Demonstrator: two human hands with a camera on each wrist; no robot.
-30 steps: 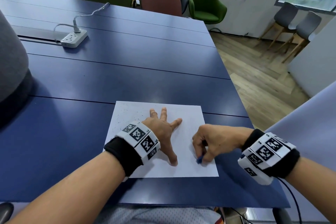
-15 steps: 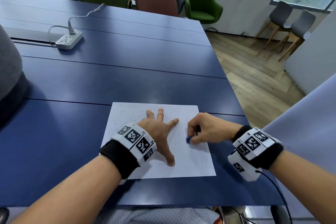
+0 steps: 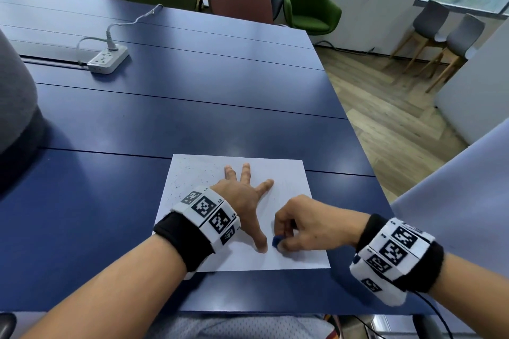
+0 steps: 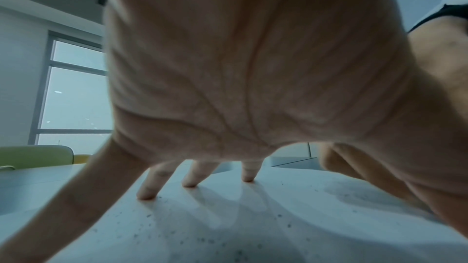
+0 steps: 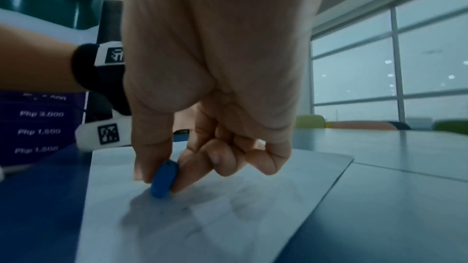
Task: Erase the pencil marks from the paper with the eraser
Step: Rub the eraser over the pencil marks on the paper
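Note:
A white sheet of paper (image 3: 286, 173) lies on the blue table (image 3: 192, 107) near its front edge. My left hand (image 3: 242, 195) rests spread on the paper, its straight fingertips (image 4: 189, 183) pressing it flat. My right hand (image 3: 300, 224) pinches a small blue eraser (image 3: 276, 240) between thumb and forefinger, its lower end on the paper just right of my left thumb. In the right wrist view the eraser (image 5: 163, 179) stands on end on the paper (image 5: 228, 217) over faint grey pencil marks (image 5: 235, 201). Dark eraser crumbs (image 3: 192, 173) speckle the paper's left part.
A white power strip (image 3: 108, 59) with a cable lies far back on the left. Several chairs (image 3: 308, 0) stand behind the table. The table's right edge (image 3: 358, 140) drops to a wooden floor. A grey object (image 3: 13, 107) sits at the left.
My right hand went up the paper with the eraser, then came back down and left, close to my left thumb. The left hand has stayed spread on the paper.

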